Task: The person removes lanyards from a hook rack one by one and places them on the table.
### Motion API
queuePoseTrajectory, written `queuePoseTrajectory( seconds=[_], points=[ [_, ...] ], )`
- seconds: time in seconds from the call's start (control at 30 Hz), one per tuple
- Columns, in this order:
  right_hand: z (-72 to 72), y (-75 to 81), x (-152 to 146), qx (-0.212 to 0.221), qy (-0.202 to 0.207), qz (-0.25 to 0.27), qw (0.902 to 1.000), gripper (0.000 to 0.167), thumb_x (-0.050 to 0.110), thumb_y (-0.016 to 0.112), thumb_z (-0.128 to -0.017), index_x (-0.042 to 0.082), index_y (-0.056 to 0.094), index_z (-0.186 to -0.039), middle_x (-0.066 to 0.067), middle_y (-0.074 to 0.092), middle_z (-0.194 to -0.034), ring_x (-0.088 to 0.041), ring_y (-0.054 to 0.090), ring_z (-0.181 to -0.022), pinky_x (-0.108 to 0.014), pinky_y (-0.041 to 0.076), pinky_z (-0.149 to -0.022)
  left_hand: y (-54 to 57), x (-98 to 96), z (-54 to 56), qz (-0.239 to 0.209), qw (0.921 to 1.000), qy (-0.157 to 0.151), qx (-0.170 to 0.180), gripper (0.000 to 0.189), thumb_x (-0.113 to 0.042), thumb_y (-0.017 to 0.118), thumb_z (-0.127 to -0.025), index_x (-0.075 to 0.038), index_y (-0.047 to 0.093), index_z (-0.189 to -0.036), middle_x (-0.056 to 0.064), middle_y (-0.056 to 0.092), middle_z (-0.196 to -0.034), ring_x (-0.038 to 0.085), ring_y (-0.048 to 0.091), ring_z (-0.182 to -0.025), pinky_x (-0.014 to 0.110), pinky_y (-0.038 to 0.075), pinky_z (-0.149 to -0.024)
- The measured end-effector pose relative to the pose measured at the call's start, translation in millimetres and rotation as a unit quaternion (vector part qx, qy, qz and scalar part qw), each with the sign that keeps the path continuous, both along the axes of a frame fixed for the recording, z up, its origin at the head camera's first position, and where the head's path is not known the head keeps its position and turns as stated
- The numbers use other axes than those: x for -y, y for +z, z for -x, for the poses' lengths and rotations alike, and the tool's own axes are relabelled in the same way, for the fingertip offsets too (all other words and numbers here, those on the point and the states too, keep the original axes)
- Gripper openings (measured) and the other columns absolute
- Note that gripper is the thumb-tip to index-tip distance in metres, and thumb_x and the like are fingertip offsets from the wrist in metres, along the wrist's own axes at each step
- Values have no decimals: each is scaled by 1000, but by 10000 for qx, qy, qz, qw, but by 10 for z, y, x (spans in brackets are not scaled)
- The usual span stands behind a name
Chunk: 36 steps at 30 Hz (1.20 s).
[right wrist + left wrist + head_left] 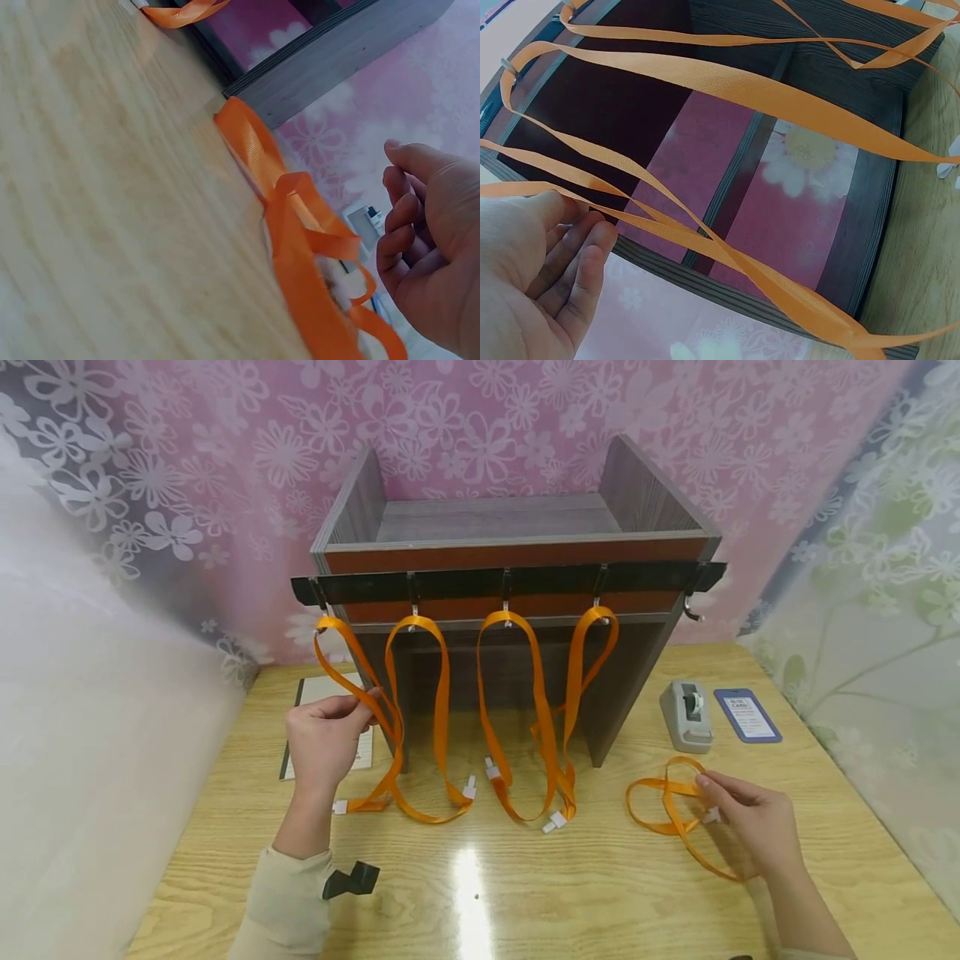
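Observation:
Orange lanyards with white clips hang from metal hooks on the black strip (pixel 465 585). At the leftmost lanyard (pixel 347 664) my left hand (pixel 324 739) pinches one strap (pixel 641 221) between thumb and fingertips, partway down its loop. Its lower end rests on the table, crossing the neighbouring lanyard (pixel 441 693). On the right, another orange lanyard (pixel 675 818) lies loosely looped on the table. Beside it is my right hand (pixel 753 827), overlapping its edge in the head view; the right wrist view shows the fingers loosely curled, with no strap in them.
The strip runs across a grey wooden shelf unit (pixel 517 547). A hook (pixel 692 610) at its right end carries no lanyard. Right of the unit stand a tape dispenser (pixel 687 717) and a blue card holder (pixel 747 716). Behind my left hand lies a notebook (pixel 363 752).

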State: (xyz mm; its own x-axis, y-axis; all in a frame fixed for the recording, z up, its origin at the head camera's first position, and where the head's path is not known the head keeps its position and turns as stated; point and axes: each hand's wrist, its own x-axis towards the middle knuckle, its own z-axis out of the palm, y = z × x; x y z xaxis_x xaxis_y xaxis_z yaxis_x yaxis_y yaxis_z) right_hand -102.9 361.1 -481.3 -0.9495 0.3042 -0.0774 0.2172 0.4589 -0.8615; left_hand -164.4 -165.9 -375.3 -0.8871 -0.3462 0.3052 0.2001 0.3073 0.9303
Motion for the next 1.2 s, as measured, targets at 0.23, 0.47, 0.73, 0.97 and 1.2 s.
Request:
queuePoseTrajectory(
  seconds=[0.23, 0.47, 0.73, 0.97, 1.2],
  points=[
    [7, 159, 21, -143, 11, -145, 9998, 48, 43, 71, -92, 12, 69, -128, 38, 67, -89, 5, 68, -78, -17, 57, -64, -7, 4, -1, 26, 10000, -26, -60, 29, -30, 83, -82, -1, 81, -81, -8, 72, -61, 7, 69, -55, 22, 57, -57],
    [1, 366, 146, -574, 229, -507, 9968, 45, 39, 71, -93, 10, 71, -126, 37, 65, -94, 6, 67, -79, -19, 56, -61, 2, 8, -5, 39, 10000, -57, -51, 28, -29, 83, -83, 0, 81, -82, -6, 73, -63, 7, 70, -56, 22, 57, -58],
    [22, 596, 390, -873, 492, -231, 9947, 39, 29, 74, -92, 12, 71, -127, 19, 70, -84, -6, 52, -57, -29, 38, -42, 7, 7, -1, 1, 9999, -101, 10, 28, -28, 83, -83, 0, 81, -83, -7, 73, -63, 7, 71, -57, 22, 58, -59],
    [75, 751, 568, -1225, 802, -300, 9888, 39, 23, 75, -92, 12, 70, -128, 10, 73, -85, -5, 57, -63, -26, 42, -49, 20, 12, -16, -27, 9999, -105, 14, 27, -29, 83, -83, -1, 81, -84, -8, 74, -64, 6, 70, -56, 23, 58, -58],
    [132, 876, 692, -1658, 944, -271, 9813, 35, 17, 75, -91, 6, 71, -123, 14, 64, -76, -9, 50, -57, -29, 38, -47, 28, 9, -13, 8, 9999, -88, 139, 29, -30, 83, -82, -1, 81, -84, -6, 74, -64, 7, 70, -57, 23, 58, -58]
  ],
)
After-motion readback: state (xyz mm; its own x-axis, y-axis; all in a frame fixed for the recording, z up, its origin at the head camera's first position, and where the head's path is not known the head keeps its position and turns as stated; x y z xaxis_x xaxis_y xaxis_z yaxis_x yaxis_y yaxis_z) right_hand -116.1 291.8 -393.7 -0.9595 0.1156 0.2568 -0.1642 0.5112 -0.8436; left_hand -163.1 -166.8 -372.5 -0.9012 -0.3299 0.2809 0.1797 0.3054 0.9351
